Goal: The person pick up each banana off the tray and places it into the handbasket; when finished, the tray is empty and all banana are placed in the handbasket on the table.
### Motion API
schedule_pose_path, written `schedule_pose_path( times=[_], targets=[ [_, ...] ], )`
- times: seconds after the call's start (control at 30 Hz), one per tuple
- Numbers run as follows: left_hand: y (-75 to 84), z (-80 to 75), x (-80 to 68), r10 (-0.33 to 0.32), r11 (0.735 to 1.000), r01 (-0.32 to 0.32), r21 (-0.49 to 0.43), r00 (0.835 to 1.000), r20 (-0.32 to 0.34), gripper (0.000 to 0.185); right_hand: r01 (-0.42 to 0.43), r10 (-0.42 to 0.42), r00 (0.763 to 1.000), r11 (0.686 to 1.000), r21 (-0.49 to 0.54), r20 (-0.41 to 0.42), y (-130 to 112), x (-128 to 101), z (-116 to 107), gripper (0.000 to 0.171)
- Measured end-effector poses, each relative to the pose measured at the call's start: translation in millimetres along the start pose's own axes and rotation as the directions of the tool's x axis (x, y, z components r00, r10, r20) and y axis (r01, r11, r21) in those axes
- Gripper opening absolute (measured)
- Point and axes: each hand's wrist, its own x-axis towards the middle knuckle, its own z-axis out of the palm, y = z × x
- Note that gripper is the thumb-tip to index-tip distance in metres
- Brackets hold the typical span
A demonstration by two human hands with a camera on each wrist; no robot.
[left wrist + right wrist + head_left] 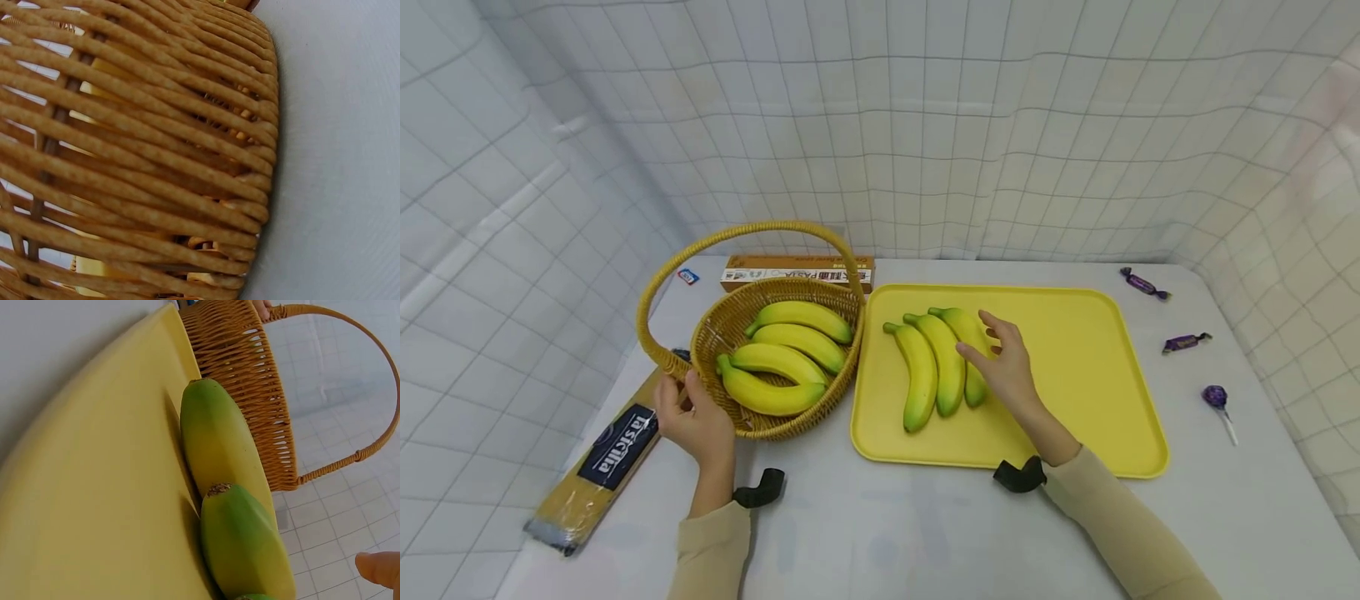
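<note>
Surface: you work at a white table (880, 533) closed in by white gridded cloth walls (925, 125).
Left hand: your left hand (695, 423) is at the near left rim of the basket (752, 425), fingers curled against the weave beside the foot of the handle; whether they truly clamp it cannot be told. The left wrist view shows only the woven wall (144, 156) up close.
Right hand: your right hand (1009, 367) lies on the tray, fingers relaxed and spread, resting on the rightmost of three bananas (968, 346); nothing is gripped.
Basket: wicker with a tall hoop handle (737, 237), holding four bananas (775, 358) stacked side by side.
Tray: the yellow tray (1090, 375) stands just right of the basket, touching or nearly so; three bananas lie in its left half, side by side.
Left edge: a pasta packet (598, 462) lies beside the basket.
Far side: a pasta box (797, 273) sits behind the basket.
Right side: two purple wrapped sweets (1144, 285) and a purple lollipop (1216, 400) lie well apart from the tray.
</note>
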Motion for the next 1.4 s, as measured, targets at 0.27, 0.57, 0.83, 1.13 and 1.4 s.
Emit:
schedule_pose_path(
  times=[0.27,0.57,0.83,1.13,1.4],
  targets=[
    [2.3,-0.8,0.3,-0.008,1.0,0.008,-0.007,1.0,0.006,0.025,-0.017,0.017,1.0,0.999,-0.033,-0.015,15,5,5,0.069],
    [0.1,1.1,1.4,-0.007,1.0,0.007,0.021,1.0,-0.002,0.024,-0.087,0.089,0.996,0.993,-0.077,0.015,25,6,7,0.071],
    [36.2,2.7,-4.8,-0.003,1.0,0.003,0.018,1.0,-0.006,0.024,-0.067,0.071,0.997,0.99,-0.127,0.021,30,6,7,0.07],
    [9.7,0.7,-0.7,0.001,1.0,-0.001,0.024,1.0,0.0,0.024,-0.03,0.037,0.999,0.982,-0.186,0.037,30,5,7,0.068],
    [3.1,-1.3,-0.9,-0.003,1.0,0.003,0.008,1.0,0.015,0.026,-0.018,0.03,0.998,0.973,-0.232,0.049,30,6,7,0.066]
  ],
)
